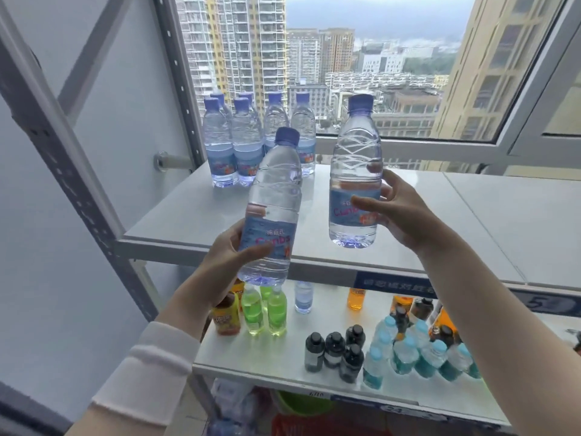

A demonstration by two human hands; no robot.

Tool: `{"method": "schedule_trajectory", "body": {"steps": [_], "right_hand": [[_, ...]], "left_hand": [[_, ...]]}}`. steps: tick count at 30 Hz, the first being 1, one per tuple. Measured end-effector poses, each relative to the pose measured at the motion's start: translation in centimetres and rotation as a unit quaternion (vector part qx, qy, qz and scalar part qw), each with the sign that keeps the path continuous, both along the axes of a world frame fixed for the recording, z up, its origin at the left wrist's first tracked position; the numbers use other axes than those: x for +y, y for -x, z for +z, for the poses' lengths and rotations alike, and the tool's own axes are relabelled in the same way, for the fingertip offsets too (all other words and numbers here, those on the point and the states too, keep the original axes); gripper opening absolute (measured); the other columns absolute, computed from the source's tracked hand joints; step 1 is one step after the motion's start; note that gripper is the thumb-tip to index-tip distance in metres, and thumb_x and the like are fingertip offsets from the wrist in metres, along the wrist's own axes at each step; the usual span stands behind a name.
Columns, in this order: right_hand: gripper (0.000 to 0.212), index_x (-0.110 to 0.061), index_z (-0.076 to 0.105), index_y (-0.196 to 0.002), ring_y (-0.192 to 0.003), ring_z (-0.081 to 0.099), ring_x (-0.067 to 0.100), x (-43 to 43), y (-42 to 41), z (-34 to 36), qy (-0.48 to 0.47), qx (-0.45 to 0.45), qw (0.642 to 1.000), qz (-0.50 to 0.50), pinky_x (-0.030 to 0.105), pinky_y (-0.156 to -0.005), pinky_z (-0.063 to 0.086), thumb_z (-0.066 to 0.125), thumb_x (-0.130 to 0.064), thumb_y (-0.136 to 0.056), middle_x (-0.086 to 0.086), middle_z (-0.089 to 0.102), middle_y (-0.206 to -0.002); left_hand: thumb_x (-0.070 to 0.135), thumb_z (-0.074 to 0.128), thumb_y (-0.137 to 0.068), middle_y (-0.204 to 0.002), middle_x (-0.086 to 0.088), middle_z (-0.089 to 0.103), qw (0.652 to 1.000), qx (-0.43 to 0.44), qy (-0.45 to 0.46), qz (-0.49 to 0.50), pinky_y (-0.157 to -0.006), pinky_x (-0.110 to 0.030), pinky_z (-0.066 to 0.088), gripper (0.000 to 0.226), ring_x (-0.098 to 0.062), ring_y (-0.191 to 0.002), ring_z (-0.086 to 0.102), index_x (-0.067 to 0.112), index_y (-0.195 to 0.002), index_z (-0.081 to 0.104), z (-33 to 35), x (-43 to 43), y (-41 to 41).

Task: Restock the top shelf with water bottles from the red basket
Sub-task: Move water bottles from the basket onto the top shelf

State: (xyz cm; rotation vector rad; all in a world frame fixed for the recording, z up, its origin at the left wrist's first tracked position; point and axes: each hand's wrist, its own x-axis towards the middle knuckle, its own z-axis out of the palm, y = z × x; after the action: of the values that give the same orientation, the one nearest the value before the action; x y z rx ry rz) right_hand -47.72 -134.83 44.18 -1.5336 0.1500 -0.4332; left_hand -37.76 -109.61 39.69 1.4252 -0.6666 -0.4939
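Note:
My left hand (224,262) grips a clear water bottle (273,196) with a purple cap and blue label, tilted slightly and held in front of the top shelf's front edge. My right hand (397,209) holds a second, upright water bottle (355,158) by its label, its base hovering just above the top shelf (195,212). Several matching bottles (239,143) stand grouped at the shelf's back left by the window. A patch of the red basket (314,427) shows at the bottom, below the lower shelf.
The lower shelf (270,350) carries green, orange and brown drink bottles, dark-capped bottles and teal-labelled water bottles. A grey perforated upright (78,184) frames the left side. A window frame (408,146) runs behind the top shelf. The shelf's right part is bare.

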Motion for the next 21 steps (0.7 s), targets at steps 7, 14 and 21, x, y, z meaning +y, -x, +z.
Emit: {"method": "schedule_trajectory", "body": {"steps": [7,14,21], "right_hand": [[0.078,-0.017,0.052,-0.116,-0.094,0.068,0.023,-1.9,-6.3,0.0,-0.024,-0.006,0.999,-0.027,0.031,-0.071,0.058,0.088,-0.020,-0.047,0.006,0.067,-0.105],[0.068,-0.017,0.049,-0.117,-0.090,0.067,0.020,-3.7,-12.0,-0.8,-0.035,-0.012,0.998,-0.056,0.030,-0.072,0.058,0.080,-0.005,-0.058,0.007,0.064,-0.103],[0.091,-0.017,0.050,-0.117,-0.085,0.070,0.015,-6.0,-15.3,-2.4,-0.044,-0.007,0.996,-0.080,0.028,-0.070,0.057,0.094,-0.022,-0.037,0.006,0.066,-0.102]], "left_hand": [[0.034,0.074,-0.053,-0.086,0.010,0.075,1.000,-0.012,-0.016,-0.013,-0.071,-0.015,0.051,0.051,-0.005,-0.083,0.069,0.021,-0.101,0.060,0.7,-2.4,-6.4],[0.006,0.069,-0.074,-0.092,0.006,0.071,0.999,-0.011,-0.029,-0.012,-0.072,-0.014,0.052,0.036,-0.002,-0.080,0.068,0.016,-0.107,0.057,-0.1,-6.2,-12.7],[0.010,0.076,-0.065,-0.111,-0.010,0.067,0.999,-0.010,-0.048,-0.001,-0.083,-0.024,0.054,0.062,-0.021,-0.100,0.066,0.007,-0.121,0.049,-1.8,-10.0,-17.3]]}}
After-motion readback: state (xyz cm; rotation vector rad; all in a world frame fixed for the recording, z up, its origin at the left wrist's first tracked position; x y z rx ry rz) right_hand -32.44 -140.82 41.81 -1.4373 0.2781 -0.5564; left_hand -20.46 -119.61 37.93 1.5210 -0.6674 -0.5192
